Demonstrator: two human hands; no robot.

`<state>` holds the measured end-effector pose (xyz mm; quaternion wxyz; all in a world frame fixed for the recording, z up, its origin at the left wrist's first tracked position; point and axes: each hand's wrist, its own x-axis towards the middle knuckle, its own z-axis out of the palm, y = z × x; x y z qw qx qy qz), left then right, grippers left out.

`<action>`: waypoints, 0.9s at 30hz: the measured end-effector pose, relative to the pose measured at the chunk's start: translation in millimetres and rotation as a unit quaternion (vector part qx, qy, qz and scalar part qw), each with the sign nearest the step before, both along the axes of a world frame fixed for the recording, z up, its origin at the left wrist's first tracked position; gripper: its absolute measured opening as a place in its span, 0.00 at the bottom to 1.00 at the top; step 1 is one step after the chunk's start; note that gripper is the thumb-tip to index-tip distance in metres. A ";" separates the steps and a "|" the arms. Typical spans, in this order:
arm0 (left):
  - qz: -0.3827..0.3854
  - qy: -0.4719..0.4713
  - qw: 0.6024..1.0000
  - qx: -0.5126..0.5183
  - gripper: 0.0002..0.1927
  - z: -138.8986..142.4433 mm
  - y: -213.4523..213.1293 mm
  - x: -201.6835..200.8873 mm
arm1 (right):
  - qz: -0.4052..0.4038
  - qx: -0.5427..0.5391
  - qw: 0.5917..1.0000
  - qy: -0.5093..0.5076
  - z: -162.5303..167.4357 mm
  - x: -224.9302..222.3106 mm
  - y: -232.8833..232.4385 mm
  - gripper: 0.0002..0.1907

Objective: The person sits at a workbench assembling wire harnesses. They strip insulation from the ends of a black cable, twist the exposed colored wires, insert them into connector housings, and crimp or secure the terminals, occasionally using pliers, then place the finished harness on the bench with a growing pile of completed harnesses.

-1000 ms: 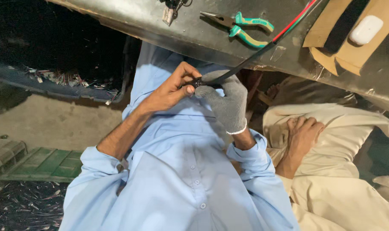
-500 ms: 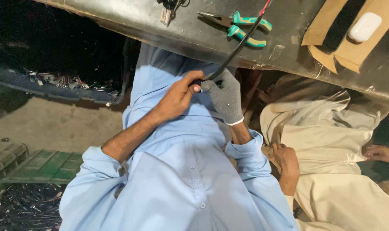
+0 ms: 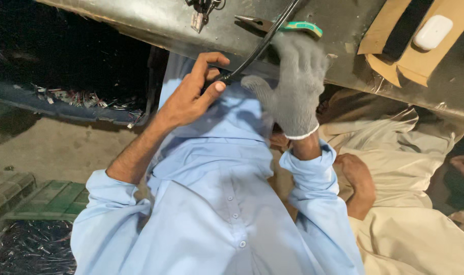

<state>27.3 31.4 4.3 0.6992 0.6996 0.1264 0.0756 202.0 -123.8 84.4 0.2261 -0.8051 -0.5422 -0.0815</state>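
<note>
The person wears a light blue shirt (image 3: 211, 214), and both arms reach up from it. The left hand (image 3: 193, 94) is bare. Its thumb and fingers pinch the end of a black cable (image 3: 257, 48), so this hand is closed on the cable. The right hand (image 3: 293, 81) wears a grey knit glove. It sits just beside the left hand, with the cable passing between the two. Its thumb points toward the left hand, and its fingers curl up by the cable. I cannot tell if the right hand grips the cable or only rests by it.

The cable runs up and away from the left hand, over the dark metal desk (image 3: 140, 20). Just past the right hand, pliers with green handles (image 3: 280, 24) lie on the desk, and the cable crosses over them. Above the left hand, a bunch of keys (image 3: 204, 10) hangs at the top edge. Far off to the side of the right hand, a small white case (image 3: 433, 31) lies on brown cardboard (image 3: 377, 38).

Another person in cream clothes (image 3: 410, 168) sits close by, with a bare hand (image 3: 356, 175) near the blue sleeve.
</note>
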 end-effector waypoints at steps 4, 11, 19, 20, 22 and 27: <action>-0.006 -0.006 0.998 -0.057 0.27 9.5 5.1 -2.7 | -0.022 -0.040 0.998 -0.041 -10.0 15.8 6.7 0.36; 0.051 0.051 0.997 0.041 0.20 14.3 -14.2 -11.0 | -0.142 -0.067 0.850 0.503 -56.3 -52.2 -18.4 0.14; 0.031 0.073 0.997 -0.001 0.16 13.7 -20.5 -26.7 | 0.089 -0.073 0.917 0.381 -85.6 -38.6 -7.3 0.11; 0.032 0.073 0.997 -0.020 0.15 11.9 -20.8 -26.7 | 0.080 -0.090 0.916 0.383 -86.0 -33.9 -6.3 0.12; 0.036 0.073 0.995 -0.059 0.14 7.6 -21.2 -26.1 | 0.068 -0.126 0.910 0.388 -85.5 -27.7 -3.9 0.14; 0.072 0.030 0.994 -0.079 0.14 -5.2 -26.7 -24.0 | 0.056 -0.098 0.908 0.403 -73.2 -39.4 -3.8 0.12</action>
